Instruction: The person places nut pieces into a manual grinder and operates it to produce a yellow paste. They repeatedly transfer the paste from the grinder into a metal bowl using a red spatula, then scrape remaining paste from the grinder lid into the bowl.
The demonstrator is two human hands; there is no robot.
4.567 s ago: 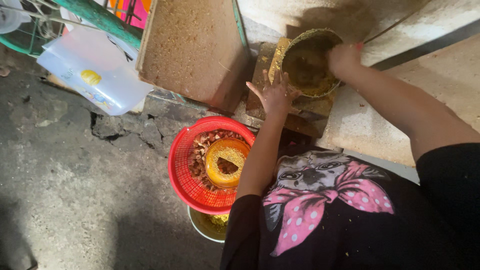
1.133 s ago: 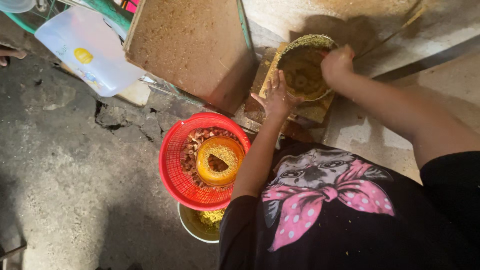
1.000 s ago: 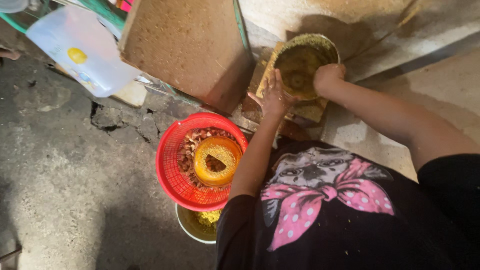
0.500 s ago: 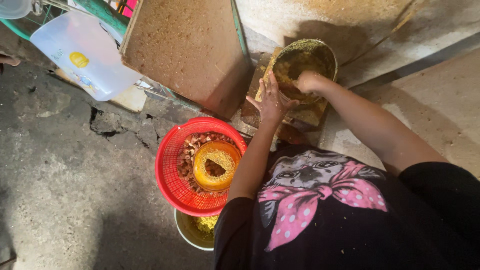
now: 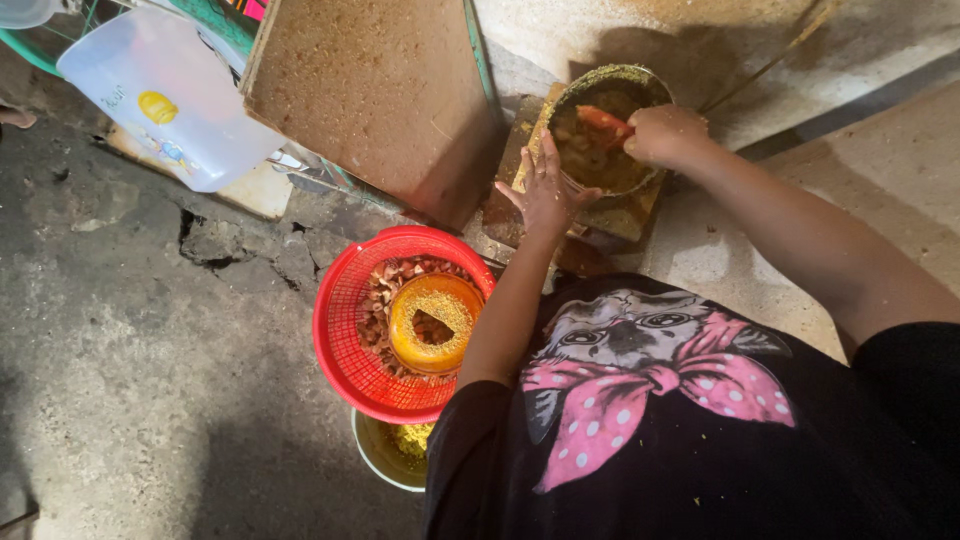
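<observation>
Here I am looking straight down at the person's two bare hands working at a round metal pot [image 5: 600,150] that is sitting on a stained wooden block [image 5: 520,205] by a concrete ledge. The right hand [image 5: 665,135] is closing into a fist around a red-handled utensil [image 5: 603,120], whose end is dipping into the brownish-green mash inside the pot. The left hand [image 5: 545,190] is lying flat with fingers spread, pressing against the near rim of the pot and gripping nothing. Yellowish crumbs are coating the pot's rim.

Lower down, a red plastic basket [image 5: 345,340] is holding reddish-brown husks and an orange bowl [image 5: 435,322] dusted with yellow meal. The basket is resting over a pale bowl [image 5: 385,455] with more yellow meal in it. A brown board [image 5: 375,95] is leaning just left of the pot, and a clear plastic jug [image 5: 165,100] is lying at the upper left on cracked concrete floor [image 5: 120,350].
</observation>
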